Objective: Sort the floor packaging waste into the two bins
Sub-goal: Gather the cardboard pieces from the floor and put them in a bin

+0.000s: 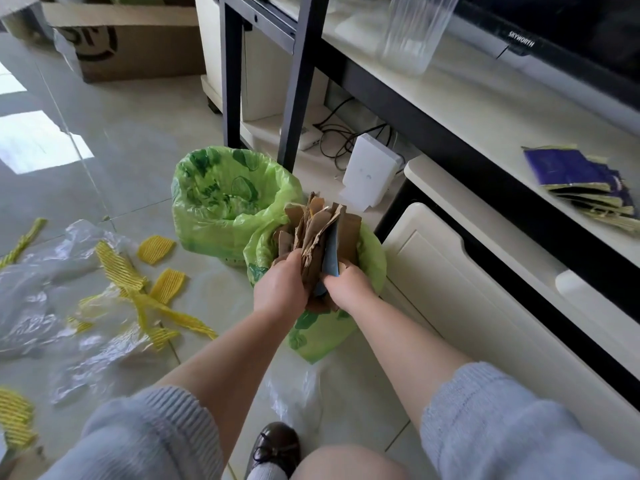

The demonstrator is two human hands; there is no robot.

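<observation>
both hands are on one bundle here: the left hand (278, 289) and the right hand (348, 289) grip a stack of torn cardboard pieces (320, 237) from either side, fingers curled round its lower end, a blue-faced sheet showing on the right edge of the stack. the bundle stands upright just over the nearer bin (372, 261), lined with a green plastic bag, which sits against the cream cabinet (467, 292). the second bin (221, 199), also in a green liner, stands just behind and to the left, mouth open. out on the tiled floor to the left lie yellow foam net pieces (156, 249) scattered among crumpled clear plastic film (45, 299), well apart from the bins. another clear bag (294, 389) lies on the floor between the forearms. a big cardboard box (138, 46) sits far back, top left.
</observation>
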